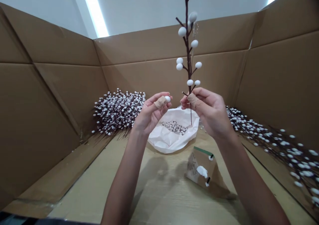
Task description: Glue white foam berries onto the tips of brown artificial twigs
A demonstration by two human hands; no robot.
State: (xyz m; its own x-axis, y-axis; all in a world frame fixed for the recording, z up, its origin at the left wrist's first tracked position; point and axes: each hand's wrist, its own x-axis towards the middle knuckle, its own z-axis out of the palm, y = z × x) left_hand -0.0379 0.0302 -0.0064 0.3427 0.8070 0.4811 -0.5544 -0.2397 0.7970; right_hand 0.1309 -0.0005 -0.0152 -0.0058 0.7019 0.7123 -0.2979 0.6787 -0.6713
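Note:
My right hand (208,110) pinches the lower stem of a dark brown branch (187,36) and holds it upright; white oval buds sit on its side twigs. A bare twig tip sticks out just above my fingers. My left hand (152,110) is closed on one loose white bud (167,99), held between thumb and fingers a short way left of the stem. A tan bandage wraps the left thumb. Behind both hands a white plastic bag (171,138) lies open on the table with a heap of loose buds (174,126) inside.
A pile of finished budded branches (117,112) lies at the back left, another pile (274,142) along the right. A small cardboard stand smeared with white glue (203,170) sits on the wooden tabletop (154,191). Tall cardboard walls (50,95) enclose the workspace.

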